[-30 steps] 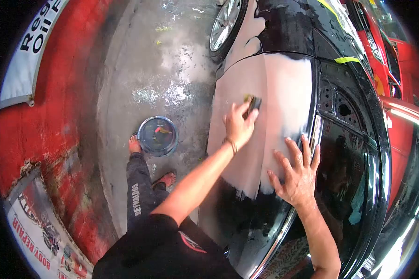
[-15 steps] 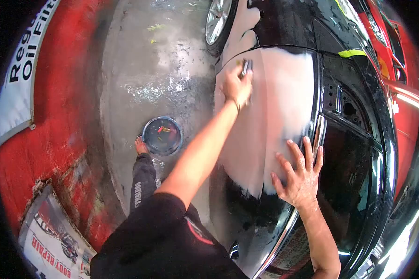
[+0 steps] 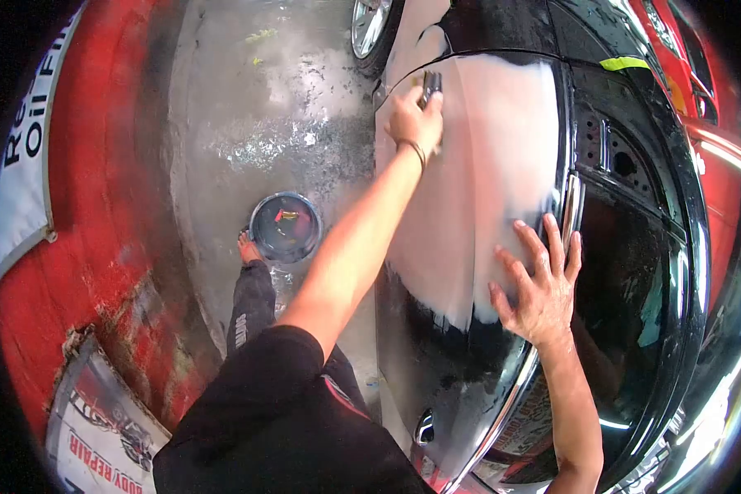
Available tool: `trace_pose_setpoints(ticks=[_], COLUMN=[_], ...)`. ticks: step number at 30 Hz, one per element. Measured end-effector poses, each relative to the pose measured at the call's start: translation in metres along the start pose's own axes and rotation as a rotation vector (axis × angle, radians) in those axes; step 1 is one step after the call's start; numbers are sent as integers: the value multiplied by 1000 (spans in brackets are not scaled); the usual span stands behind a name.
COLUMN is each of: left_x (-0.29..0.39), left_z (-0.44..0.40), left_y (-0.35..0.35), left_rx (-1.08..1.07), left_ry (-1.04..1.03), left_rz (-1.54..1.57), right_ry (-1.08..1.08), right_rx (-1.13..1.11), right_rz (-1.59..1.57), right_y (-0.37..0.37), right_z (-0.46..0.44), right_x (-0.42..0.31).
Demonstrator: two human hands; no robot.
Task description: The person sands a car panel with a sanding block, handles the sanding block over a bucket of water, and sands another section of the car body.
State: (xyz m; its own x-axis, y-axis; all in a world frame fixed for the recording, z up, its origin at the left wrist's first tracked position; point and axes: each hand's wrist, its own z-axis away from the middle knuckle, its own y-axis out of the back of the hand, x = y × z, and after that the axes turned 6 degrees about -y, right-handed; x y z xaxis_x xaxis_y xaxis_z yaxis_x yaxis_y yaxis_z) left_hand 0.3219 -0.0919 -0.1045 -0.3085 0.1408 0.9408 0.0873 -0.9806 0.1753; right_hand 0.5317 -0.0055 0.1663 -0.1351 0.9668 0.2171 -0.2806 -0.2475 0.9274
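Note:
My left hand (image 3: 416, 119) is closed round a small dark block (image 3: 432, 86), held against the pale sanded-looking area (image 3: 510, 123) near the far edge of a black car's side panel. Part of the block is hidden by the fingers. A thin band circles that wrist. Fingers spread, my right hand (image 3: 542, 288) lies flat on the lower right of the pale area, beside the chrome window trim (image 3: 573, 214), and holds nothing.
On the wet floor (image 3: 255, 165) stands a round tub (image 3: 286, 227) of dark liquid with small colored pieces in it, next to my foot (image 3: 249, 247). A red wall (image 3: 99, 206) with banners runs along the left. A wheel (image 3: 372, 25) is at the top.
My left hand has moved the block up the panel toward its far edge. My right hand stays resting on the car. The view has shifted slightly.

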Motion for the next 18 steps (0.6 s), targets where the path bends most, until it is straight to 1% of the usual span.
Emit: trace_pose_setpoints(ticks=[2,4,6,7,8,9,10,11,12,14,15,16,18], left_x=[-3,-19,-18,-19,-18,-40,-41,-50,-44,-54,-61,-65,-64], left_z=[65,146,191,182,167,140,110,79,64,83,118,173,281], left_y=[8,22,36,36,28,5,3,-1,8,4,8,20,68], left_rx=[-11,-58,-45,-56,2,83,87,9,-40,-3,-10,-13,-194], left_ry=[-56,-162,-154,-194,-173,-220,-231,-177,-166,-193,-236,-276,-247], left_rz=[33,135,156,135,123,119,73,119,-55,5,6,4,65], right_ry=[11,21,40,50,62,71,73,87,103,98,100,108,118], right_rx=[14,23,33,42,48,52,47,69,96,125,129,132,143], right_rz=[-2,-5,11,19,29,42,69,76,82,98,106,112,116], right_y=[1,1,1,0,-1,-3,-3,-6,-9,-14,-16,-17,-20], right_z=[1,3,5,6,7,8,8,10,12,13,13,14,16], right_x=[0,0,1,1,2,3,1,2,3,4,5,6,6])
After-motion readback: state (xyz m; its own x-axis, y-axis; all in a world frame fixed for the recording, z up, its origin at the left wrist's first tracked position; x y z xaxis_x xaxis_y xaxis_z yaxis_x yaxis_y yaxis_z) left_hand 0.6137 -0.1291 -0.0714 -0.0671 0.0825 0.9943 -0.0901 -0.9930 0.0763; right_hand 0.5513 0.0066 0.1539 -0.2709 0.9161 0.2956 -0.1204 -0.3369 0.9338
